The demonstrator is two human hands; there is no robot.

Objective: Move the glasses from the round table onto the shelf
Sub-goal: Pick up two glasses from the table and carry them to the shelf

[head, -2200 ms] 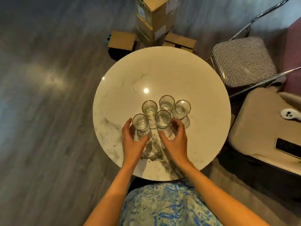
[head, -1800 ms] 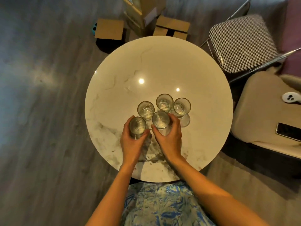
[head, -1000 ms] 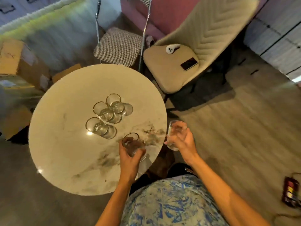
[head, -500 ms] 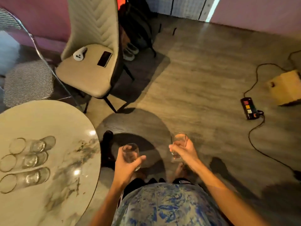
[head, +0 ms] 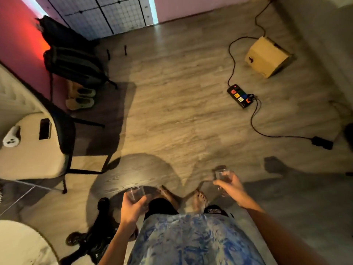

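My left hand [head: 131, 206] grips a clear drinking glass [head: 135, 193] held upright above the floor in front of my body. My right hand [head: 231, 189] grips a second clear glass [head: 221, 175], also upright, out to the right. Only a sliver of the round marble table [head: 21, 243] shows at the bottom left corner, and the glasses left on it are out of view. No shelf is visible in the head view.
A cream chair [head: 28, 150] with a phone [head: 44, 129] and a white controller [head: 11, 138] stands at left. A black power strip [head: 241, 95] with trailing cables and a cardboard box [head: 267, 56] lie on the wooden floor ahead right. Shoes [head: 82, 101] and a dark bag [head: 72, 64] sit by the wall.
I picked up one glass in each hand from the table and turned right, away from it. The table has slid to the bottom left corner and open floor now fills the view.
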